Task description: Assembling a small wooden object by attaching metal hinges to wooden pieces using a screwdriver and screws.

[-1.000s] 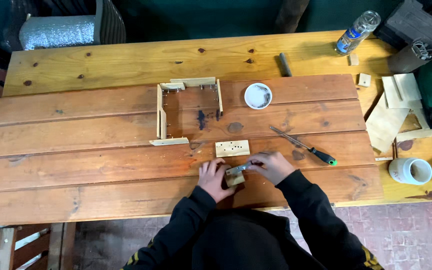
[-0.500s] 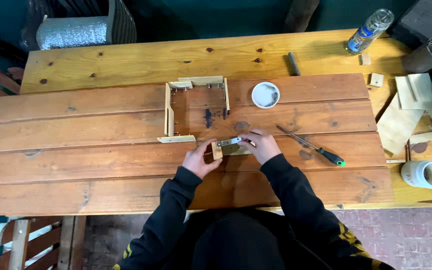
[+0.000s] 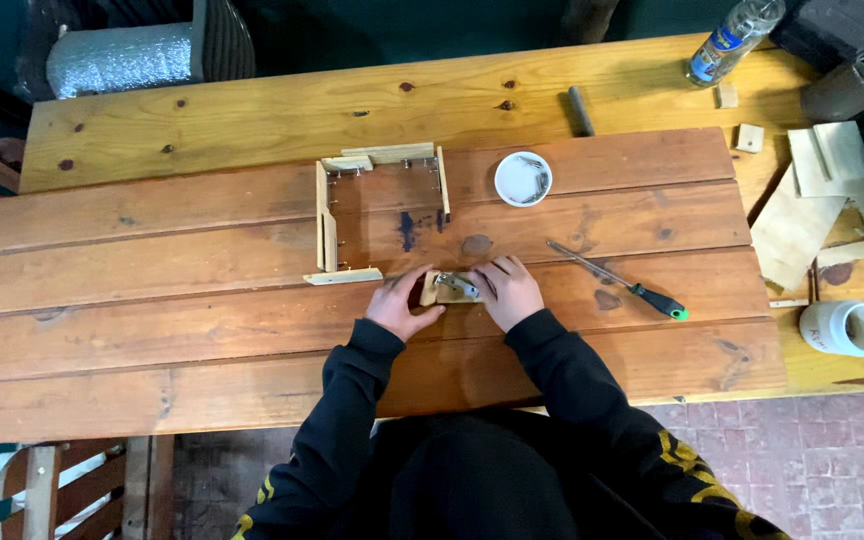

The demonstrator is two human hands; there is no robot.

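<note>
Wood block (image 3: 444,290) w/ hinge betw. both hands, frame (image 3: 337,215) edge just left.

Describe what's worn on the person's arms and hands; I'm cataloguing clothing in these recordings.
Both arms are covered by long black sleeves of a sweatshirt-like top, the left sleeve and right sleeve ending at the wrists. Yellow markings show on the garment lower down. The left hand and right hand are bare: no gloves, and no rings or watch can be made out.

Your hands rest on a pale bare-wood block (image 3: 444,291) bearing a shiny metal hinge (image 3: 458,285). The boards (image 3: 182,310) are reddish, matt, knotty wood. The screwdriver (image 3: 617,279) has a metal shaft and glossy plastic handle.
</note>
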